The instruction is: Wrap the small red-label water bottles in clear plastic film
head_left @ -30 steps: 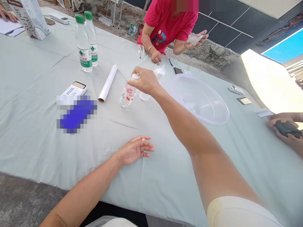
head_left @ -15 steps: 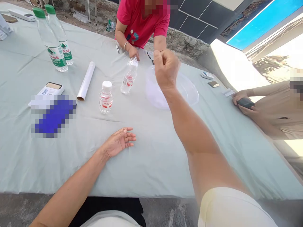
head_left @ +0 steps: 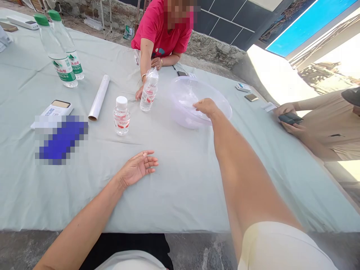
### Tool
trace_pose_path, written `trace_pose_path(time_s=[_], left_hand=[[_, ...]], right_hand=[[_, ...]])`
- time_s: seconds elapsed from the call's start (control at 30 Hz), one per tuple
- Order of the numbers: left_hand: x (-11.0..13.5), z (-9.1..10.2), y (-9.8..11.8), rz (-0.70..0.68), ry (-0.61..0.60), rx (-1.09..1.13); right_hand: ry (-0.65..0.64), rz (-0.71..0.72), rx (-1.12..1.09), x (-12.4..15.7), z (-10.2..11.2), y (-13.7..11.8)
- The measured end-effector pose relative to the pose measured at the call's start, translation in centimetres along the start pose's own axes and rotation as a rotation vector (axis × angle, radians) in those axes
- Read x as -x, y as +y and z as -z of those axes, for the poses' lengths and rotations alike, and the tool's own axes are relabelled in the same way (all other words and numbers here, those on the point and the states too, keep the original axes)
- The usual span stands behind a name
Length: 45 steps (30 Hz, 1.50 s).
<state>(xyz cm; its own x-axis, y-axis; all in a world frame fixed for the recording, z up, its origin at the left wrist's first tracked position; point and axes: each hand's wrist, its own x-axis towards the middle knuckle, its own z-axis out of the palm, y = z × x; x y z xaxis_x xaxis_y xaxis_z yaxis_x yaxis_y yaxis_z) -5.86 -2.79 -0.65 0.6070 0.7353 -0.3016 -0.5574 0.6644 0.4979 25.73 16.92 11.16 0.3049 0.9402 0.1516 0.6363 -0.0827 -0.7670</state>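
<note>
My left hand [head_left: 138, 167] rests on the cloth, palm turned partly up, fingers loosely apart and holding nothing. Over the near side of a translucent plastic basin [head_left: 187, 120], my right hand [head_left: 207, 107] reaches in with its fingertips pinched together. Whether something small sits between those fingertips cannot be seen. A small water bottle [head_left: 122, 118] with a white cap stands beyond my left hand. Behind it is another clear bottle [head_left: 149, 93] with plastic film over its top; a hand [head_left: 140, 92] of the person opposite is beside it.
Two green-capped water bottles [head_left: 64, 71] stand at the left, near a white roll [head_left: 99, 98]. A white box [head_left: 58, 108] lies beside a blurred blue item [head_left: 63, 140]. Opposite leans a person in a red shirt [head_left: 150, 28]; another person's hands [head_left: 291, 118] hold a dark object at right.
My right hand has come down from a raised fist to a pinch over the basin. The person opposite has moved a hand beside the film-topped bottle. My left hand stays put.
</note>
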Motion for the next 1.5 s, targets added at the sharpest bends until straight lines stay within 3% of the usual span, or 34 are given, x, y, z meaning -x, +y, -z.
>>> trace_pose_path(time_s=[0.07,0.17,0.3,0.4,0.5,0.7,0.83,0.93,1.03,1.2,1.27,1.37,1.5], left_hand=[[0.0,0.0,0.0,0.0,0.002,-0.007],[0.0,0.0,0.0,-0.004,0.0,-0.014],[0.0,0.3,-0.2,-0.018,-0.014,-0.009],[0.1,0.4,-0.3,-0.042,-0.028,-0.009],[0.3,0.1,-0.3,-0.073,-0.022,-0.004],[0.8,-0.7,0.3,-0.231,0.028,-0.082],[0.9,-0.8,0.5,-0.3,0.08,-0.234],[1.0,-1.1,0.7,-0.314,0.141,-0.329],[1.2,-1.5,0.8,-0.331,0.226,-0.429],[1.4,-2.0,0.0,-0.462,0.43,-0.839],[1.5,-2.1,-0.5,-0.504,0.475,-0.999],[1.6,-2.2,-0.9,-0.501,0.449,-1.105],[1.4,-1.7,-0.4,-0.525,0.462,-0.935]], right_hand=[[0.15,-0.072,-0.034,0.0,0.9,0.1],[0.317,-0.144,-0.268,0.5,1.9,-0.7],[0.283,0.011,-0.366,3.4,1.6,-2.4],[0.173,0.137,-0.366,7.5,0.4,-3.3],[-0.018,0.156,-0.533,12.8,-1.3,-3.5],[-0.585,-0.073,-0.79,22.9,-6.0,-1.7],[-0.795,-0.215,-0.872,25.9,-8.4,0.2],[-0.867,-0.243,-0.858,26.4,-8.9,1.0],[-0.817,-0.184,-0.809,26.5,-8.9,1.4],[-0.458,-0.012,-0.643,27.2,-9.3,1.0],[-0.382,0.014,-0.577,27.5,-9.6,0.6],[-0.34,-0.058,-0.62,27.7,-10.0,0.4],[-0.326,-0.315,-0.918,26.9,-9.6,0.8]])
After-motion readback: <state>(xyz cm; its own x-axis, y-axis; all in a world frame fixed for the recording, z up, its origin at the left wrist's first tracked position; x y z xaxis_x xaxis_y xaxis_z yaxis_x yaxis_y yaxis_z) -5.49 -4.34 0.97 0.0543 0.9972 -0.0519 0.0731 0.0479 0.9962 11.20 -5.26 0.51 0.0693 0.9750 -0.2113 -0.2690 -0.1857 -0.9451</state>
